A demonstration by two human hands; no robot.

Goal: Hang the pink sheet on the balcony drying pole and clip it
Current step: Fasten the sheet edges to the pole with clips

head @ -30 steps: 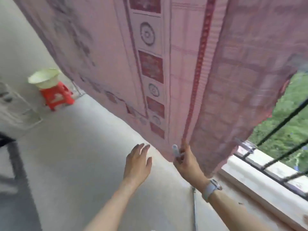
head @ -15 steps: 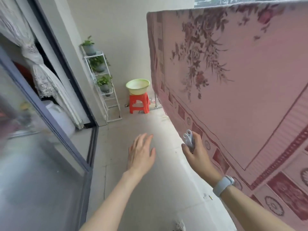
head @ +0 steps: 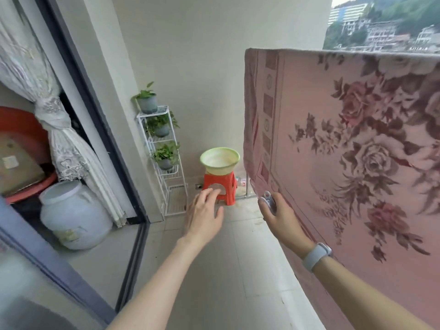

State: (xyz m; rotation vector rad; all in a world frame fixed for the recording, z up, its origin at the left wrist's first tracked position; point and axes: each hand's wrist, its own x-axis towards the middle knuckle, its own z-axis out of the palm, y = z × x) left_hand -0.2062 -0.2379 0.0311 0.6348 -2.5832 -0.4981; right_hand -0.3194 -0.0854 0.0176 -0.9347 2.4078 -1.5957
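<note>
Left hand point(head: 204, 216) empty, fingers spread, over balcony floor. Right hand point(head: 277, 216) pinches small pale plastic clip point(head: 267, 200), beside sheet's lower edge. Pink sheet point(head: 345, 148), thin woven cotton with rose print, draped over pole; top fold runs rightward above the hands. Right hand nearer for clipping.

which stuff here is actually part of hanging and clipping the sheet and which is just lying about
For the job:
pink sheet, draped over the pole
clip, held in the right hand
left hand, open and free

Just lying about:
green basin on the red stool
plant rack
white jar
</note>
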